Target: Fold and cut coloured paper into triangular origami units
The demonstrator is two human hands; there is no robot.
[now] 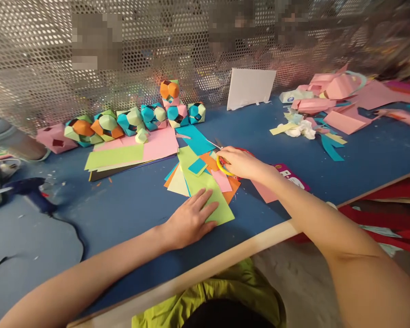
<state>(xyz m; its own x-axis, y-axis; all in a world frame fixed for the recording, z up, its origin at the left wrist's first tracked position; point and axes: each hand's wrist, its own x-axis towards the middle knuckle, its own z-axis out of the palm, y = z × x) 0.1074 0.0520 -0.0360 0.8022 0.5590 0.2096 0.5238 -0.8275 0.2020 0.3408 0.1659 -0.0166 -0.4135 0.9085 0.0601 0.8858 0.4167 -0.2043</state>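
My left hand (190,219) lies flat on the blue table, its spread fingertips resting on a light green paper sheet (221,206). Around the yellow and red handle of a pair of scissors (222,167) my right hand (238,162) is closed, just beyond the paper. The blades point away to the upper left, over a blue sheet (193,138). Small cut pieces in orange, pink and blue, such as a blue strip (196,166), lie on and beside the green sheet. Part of the paper pile is hidden under my right hand.
Folded paper balls (130,120) line the mesh wall, behind stacked pink and green sheets (116,156). A glue gun (37,191) with its cord lies left. A white board (252,87) leans at the back; pink paper scraps (348,117) heap at right. A wooden edge (259,238) borders the table.
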